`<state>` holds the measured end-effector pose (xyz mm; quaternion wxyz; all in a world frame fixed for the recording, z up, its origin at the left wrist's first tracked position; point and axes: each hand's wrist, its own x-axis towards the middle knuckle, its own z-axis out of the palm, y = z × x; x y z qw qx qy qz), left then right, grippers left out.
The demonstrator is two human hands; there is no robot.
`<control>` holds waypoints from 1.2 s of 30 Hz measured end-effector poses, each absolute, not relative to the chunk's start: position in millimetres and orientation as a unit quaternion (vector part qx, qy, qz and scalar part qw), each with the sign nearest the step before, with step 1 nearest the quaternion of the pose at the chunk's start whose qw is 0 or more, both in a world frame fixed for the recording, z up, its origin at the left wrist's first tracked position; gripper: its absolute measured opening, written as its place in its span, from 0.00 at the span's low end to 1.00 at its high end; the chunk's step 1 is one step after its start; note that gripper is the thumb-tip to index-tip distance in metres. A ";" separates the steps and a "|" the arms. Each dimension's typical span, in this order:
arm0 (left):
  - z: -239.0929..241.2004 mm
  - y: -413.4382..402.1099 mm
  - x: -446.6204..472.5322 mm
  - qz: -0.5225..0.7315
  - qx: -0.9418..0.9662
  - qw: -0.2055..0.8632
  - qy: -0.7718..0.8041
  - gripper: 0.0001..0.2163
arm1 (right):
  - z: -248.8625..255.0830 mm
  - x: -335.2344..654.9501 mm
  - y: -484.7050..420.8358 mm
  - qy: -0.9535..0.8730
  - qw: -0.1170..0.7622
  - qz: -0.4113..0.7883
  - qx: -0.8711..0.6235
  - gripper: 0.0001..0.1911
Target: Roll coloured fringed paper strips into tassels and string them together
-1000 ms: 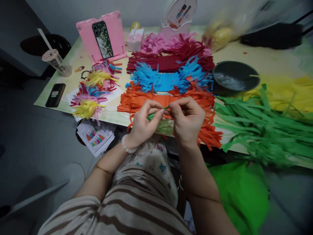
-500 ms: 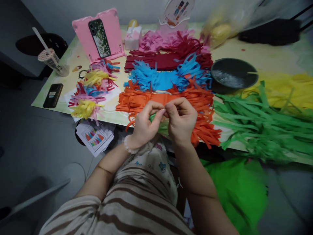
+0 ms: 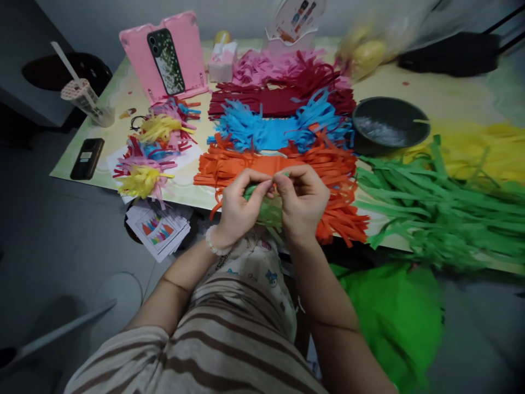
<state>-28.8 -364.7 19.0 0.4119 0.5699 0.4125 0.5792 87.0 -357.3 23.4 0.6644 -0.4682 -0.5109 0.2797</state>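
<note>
head cam | worn, faces forward-down — close over table [image 3: 451, 90] edge (single view)

Bare tabletop [image 3: 447, 96] beyond the black bowl [image 3: 389, 126]; orange fringe [image 3: 287, 164], green strips [image 3: 430, 208] thick across the near edge.

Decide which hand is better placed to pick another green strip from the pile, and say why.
Probably the right hand: the green strip pile lies on its side. The left hand would have to cross over the green bundle that both hands pinch.

Dim light — blurred, warped edges
</note>
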 end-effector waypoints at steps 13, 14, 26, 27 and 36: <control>29.9 -354.3 -40.7 0.533 0.544 0.548 0.346 0.20 | 49.2 111.9 -363.6 -0.582 0.586 0.327 -0.460 0.16; 30.1 -354.0 -41.9 0.528 0.538 0.560 0.346 0.20 | 50.3 111.2 -363.2 -0.576 0.591 0.321 -0.464 0.17; 14.7 -355.4 -55.1 0.532 0.433 0.637 0.351 0.20 | 38.7 84.8 -362.0 -0.537 0.646 0.287 -0.461 0.17; 16.5 -356.2 -58.2 0.531 0.446 0.625 0.357 0.20 | 38.7 82.9 -361.9 -0.545 0.639 0.286 -0.461 0.17; 18.5 -361.6 -87.2 0.541 0.532 0.505 0.410 0.18 | 40.2 61.7 -357.3 -0.527 0.649 0.294 -0.464 0.22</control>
